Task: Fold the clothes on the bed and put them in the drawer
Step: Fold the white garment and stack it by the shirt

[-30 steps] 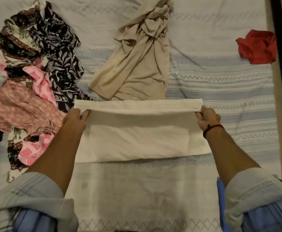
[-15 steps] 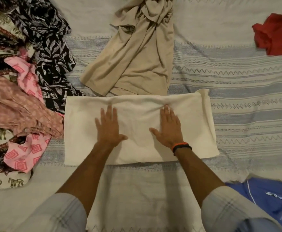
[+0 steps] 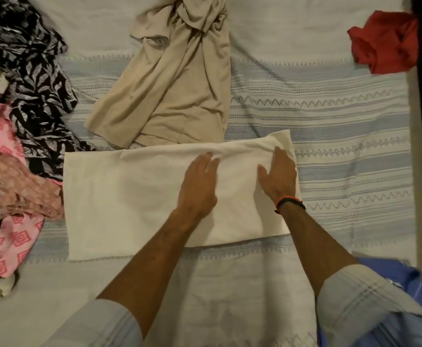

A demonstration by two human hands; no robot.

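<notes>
I see a heap of patterned clothes [image 3: 9,151] at the bed's left edge. Beside it lies a folded cream cloth [image 3: 130,201] on the striped bedspread [image 3: 342,136]. My left hand [image 3: 198,184] presses flat on the cloth's middle, fingers straight and close together. My right hand [image 3: 278,175] presses flat near its right end, thumb spread. A beige garment [image 3: 170,91] lies just beyond the cloth, and a red garment [image 3: 382,43] sits far right.
</notes>
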